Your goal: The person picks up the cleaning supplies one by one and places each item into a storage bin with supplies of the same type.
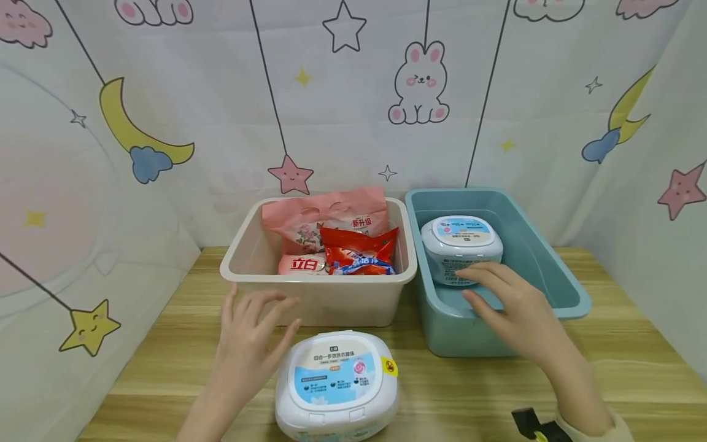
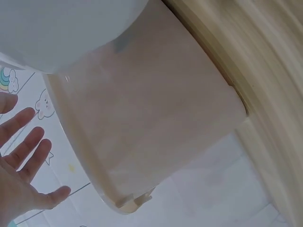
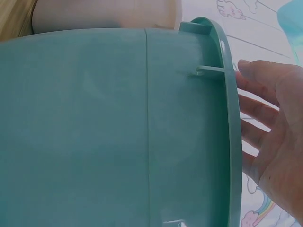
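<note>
A white lidded tub (image 1: 337, 380) with a blue label and a yellow sticker stands on the table before the beige bin. My left hand (image 1: 251, 344) hovers at its left side, fingers spread and holding nothing; the left wrist view also shows those spread fingers (image 2: 31, 161). A second white tub (image 1: 463, 245) of like shape sits inside the teal bin (image 1: 552, 270), toward its left wall. Over that bin's front rim is my right hand (image 1: 513, 307), its fingers loosely bent near the tub's front. Whether the fingertips touch the tub cannot be made out.
The beige bin (image 1: 326, 301) stands left of the teal one, nearly touching it. In it are a pink bag (image 1: 331, 215), a red packet (image 1: 359, 252) and a pink-and-white pack (image 1: 302, 264). A cartoon-printed cloth (image 1: 342, 110) hangs behind the wooden table (image 1: 171, 362).
</note>
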Demonstrator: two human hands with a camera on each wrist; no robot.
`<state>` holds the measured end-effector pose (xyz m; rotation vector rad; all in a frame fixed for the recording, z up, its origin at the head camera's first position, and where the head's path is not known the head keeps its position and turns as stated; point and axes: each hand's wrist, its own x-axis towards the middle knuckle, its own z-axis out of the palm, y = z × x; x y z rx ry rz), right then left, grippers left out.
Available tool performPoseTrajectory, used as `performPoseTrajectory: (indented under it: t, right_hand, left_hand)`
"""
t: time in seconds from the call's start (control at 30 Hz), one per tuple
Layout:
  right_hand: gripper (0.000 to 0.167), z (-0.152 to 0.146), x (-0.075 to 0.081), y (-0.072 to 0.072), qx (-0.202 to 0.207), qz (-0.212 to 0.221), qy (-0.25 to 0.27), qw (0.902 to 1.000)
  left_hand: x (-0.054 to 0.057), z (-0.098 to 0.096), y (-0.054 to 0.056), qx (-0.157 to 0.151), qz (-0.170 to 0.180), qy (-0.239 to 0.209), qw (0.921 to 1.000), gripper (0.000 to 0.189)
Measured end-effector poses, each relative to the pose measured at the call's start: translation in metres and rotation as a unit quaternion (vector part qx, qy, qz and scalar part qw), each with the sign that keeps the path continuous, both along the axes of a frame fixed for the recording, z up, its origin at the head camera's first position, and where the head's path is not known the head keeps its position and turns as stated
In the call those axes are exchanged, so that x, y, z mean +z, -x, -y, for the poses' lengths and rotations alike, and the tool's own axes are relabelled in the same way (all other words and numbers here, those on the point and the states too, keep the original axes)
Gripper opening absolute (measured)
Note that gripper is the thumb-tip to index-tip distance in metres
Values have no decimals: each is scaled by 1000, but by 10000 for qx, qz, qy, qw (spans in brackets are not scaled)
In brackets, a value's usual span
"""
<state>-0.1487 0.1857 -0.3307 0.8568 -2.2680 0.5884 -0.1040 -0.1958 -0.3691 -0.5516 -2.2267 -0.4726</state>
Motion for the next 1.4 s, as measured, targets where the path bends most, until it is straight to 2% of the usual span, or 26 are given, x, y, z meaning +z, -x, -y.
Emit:
performPoseTrajectory:
  t: [0.2,0.43,0.6,0.97,1.17,1.3,1.4]
  right_hand:
    - [39,-4,-2,-2,-21,74,114,9999]
    - [38,-8,-4,-5,-51,83,252,9996]
    - [37,-11,-5,-7,-110,107,277,9995]
    - [45,-15,-9,-11,-158,109,427,9989]
    - [44,-17,-11,-13,-161,120,484,9986]
    - [44,-19,-11,-13,-208,196,482,9984]
    - [44,-19,-11,-13,-237,243,481,9983]
  left_hand:
    - [2,-3,-5,-131,-45,100,9999,36]
    - [2,-7,-11,-134,86,171,9997,47]
    - [1,-9,-13,-288,-43,187,9994,43]
    - [0,-14,-18,-420,12,290,9987,43]
    - [1,-17,-19,-480,-1,329,9983,43]
    - [1,-17,-22,-416,251,363,9982,46]
    - [0,-18,-25,-376,579,374,9969,45]
